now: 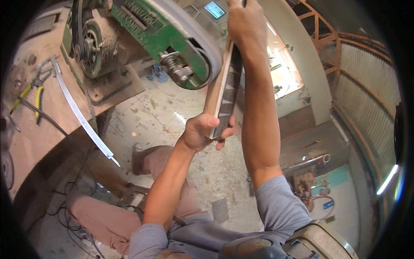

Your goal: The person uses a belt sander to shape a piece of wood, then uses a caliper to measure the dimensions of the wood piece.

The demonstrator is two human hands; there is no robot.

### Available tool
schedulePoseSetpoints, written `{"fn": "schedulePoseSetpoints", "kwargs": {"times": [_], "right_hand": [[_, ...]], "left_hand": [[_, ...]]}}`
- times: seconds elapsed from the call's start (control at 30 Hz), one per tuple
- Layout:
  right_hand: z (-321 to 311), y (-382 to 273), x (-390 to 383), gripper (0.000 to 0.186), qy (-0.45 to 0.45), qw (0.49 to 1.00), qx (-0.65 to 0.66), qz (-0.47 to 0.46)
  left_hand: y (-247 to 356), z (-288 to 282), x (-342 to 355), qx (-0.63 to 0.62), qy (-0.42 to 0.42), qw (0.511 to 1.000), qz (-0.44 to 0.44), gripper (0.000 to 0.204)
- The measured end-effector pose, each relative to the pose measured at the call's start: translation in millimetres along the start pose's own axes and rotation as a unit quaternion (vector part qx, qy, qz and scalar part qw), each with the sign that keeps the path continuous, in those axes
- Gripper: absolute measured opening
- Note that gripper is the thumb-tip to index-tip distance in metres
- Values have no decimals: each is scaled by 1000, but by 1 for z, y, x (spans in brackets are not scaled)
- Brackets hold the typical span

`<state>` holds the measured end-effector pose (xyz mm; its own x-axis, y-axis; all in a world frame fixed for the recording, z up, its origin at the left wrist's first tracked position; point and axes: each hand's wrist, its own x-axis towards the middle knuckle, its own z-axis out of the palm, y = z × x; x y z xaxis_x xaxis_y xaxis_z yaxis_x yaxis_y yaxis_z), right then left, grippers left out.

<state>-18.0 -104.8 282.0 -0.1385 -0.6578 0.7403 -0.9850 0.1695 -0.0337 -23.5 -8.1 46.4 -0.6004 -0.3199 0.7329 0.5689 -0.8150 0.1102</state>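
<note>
- Left hand [200, 131]: fingers wrapped shut round the lower end of a wooden strip [221, 93].
- Right hand [245, 23]: closed on the strip's upper end.
- Strip: upright between both hands, its edge touching the belt sander [172, 41] just left.
- Far left of the fingers: counter [43, 116] carrying pliers [30, 90] and a metal ruler [79, 114].

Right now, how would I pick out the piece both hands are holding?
Start at the green belt sander at the top of the view. Just right of its grey belt is a long, flat wooden strip, held on end by the left hand at its lower end and the right hand at its top. It has one pale face and one dark patterned face.
</note>
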Motion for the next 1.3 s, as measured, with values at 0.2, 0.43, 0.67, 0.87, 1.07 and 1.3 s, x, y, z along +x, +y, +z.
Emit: {"fn": "schedulePoseSetpoints", "kwargs": {"times": [0.2, 0.43, 0.67, 0.87, 1.07, 1.3], "right_hand": [[-5, 112, 2, 46, -135, 818, 542, 139], [-15, 226, -63, 52, -216, 566, 775, 180], [-70, 310, -127, 59, -339, 551, 697, 309], [-93, 294, -176, 59, -526, 547, 509, 405], [-80, 255, -219, 68, -641, 481, 466, 374], [-124, 263, -170, 88, -109, 554, 825, 23]], "left_hand": [[-14, 49, 16, 508, 280, 814, 8, 50], [-85, 53, 0, 601, 255, 755, -59, 49], [-85, -2, 12, 823, 224, 517, 67, 70], [-86, -5, 33, 921, 87, 369, 89, 91], [-91, -39, -16, 898, 105, 427, -6, 44], [-68, 2, -56, 859, 312, 401, 68, 29]]}}
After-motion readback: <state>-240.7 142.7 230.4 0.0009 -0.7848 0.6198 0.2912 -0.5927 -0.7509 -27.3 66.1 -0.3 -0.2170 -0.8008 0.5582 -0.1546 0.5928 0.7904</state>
